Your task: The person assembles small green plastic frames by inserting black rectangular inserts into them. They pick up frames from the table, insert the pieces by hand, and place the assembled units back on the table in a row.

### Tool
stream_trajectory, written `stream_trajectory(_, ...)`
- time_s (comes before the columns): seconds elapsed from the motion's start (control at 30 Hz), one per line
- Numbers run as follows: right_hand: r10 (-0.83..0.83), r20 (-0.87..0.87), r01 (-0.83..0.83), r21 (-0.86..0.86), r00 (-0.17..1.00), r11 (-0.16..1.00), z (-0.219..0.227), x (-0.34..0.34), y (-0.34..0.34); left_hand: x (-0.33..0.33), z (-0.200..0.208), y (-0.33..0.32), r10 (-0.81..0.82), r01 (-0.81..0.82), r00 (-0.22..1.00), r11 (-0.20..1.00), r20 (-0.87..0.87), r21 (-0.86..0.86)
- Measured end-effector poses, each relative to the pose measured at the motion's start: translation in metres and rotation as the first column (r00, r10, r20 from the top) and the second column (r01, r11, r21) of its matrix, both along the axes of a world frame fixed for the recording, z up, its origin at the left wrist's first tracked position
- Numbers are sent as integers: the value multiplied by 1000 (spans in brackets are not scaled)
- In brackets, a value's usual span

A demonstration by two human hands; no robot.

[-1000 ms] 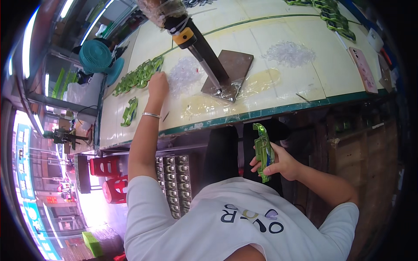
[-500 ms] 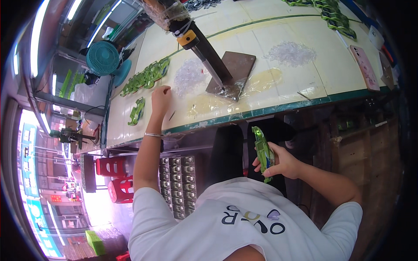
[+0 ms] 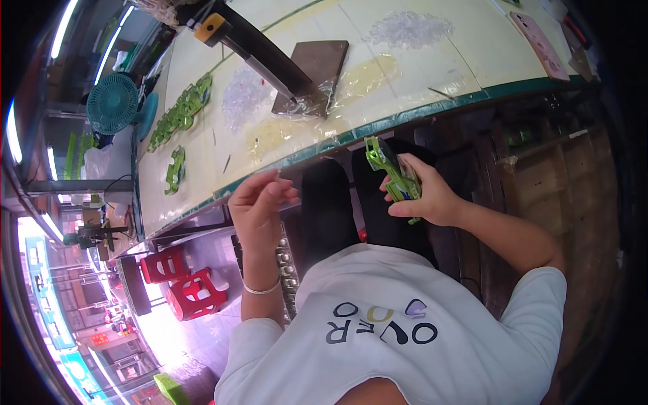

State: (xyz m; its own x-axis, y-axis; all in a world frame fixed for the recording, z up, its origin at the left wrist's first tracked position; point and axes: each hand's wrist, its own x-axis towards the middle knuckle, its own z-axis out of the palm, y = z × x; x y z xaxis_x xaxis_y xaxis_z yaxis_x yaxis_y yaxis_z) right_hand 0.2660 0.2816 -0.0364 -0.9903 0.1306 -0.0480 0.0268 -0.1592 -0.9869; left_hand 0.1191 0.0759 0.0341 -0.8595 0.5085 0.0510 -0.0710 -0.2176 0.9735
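Note:
My right hand (image 3: 435, 196) is wrapped round a bright green plastic toy car body (image 3: 390, 170), held tilted above my lap, in front of the table edge. Its fingers cover part of the lower end. Just off the table's front edge, my left hand (image 3: 258, 208) is raised with thumb and fingertips pinched together. Whatever lies between those fingertips is too small to name. The nearest loose pieces are a heap of small clear plastic parts (image 3: 244, 98) on the table and a single green car body (image 3: 175, 170) lying to the left.
Several green car bodies (image 3: 181, 111) form a row at the table's left. A black post (image 3: 263, 57) with a slim tool points down at a brown board (image 3: 322, 59). Another clear heap (image 3: 408, 30), a pink phone (image 3: 538, 46), a teal fan (image 3: 111, 104) and red stools (image 3: 196, 295) surround this.
My left hand has come off the table beside the clear heap, back toward my body. My right hand still grips the green toy car body, now turned somewhat. The whole view has shifted.

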Motion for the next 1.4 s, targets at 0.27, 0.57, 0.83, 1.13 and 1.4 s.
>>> stream_trajectory(0.27, -111, -125, 152, 406, 986, 901, 11, 4, 2, 49, 13, 34, -286, 276, 936, 958, -205, -78)
stream_trajectory(0.57, -111, -300, 268, 555, 947, 787, 13, 5, 1, 47, 4, 45, -296, 163, 720, 951, -628, -261)
stream_trajectory(0.83, -100, -381, 323, 581, 919, 747, 15, 5, 1, 50, 4, 52, -254, 26, 599, 954, -760, -299)
stream_trajectory(1.13, -131, -395, 352, 564, 910, 747, 15, 5, 1, 44, -1, 48, -311, -67, 358, 932, -880, -357)
stream_trajectory(1.4, -175, -222, 268, 513, 959, 815, 11, 5, -3, 51, -5, 51, -502, -252, 68, 828, -862, -501)
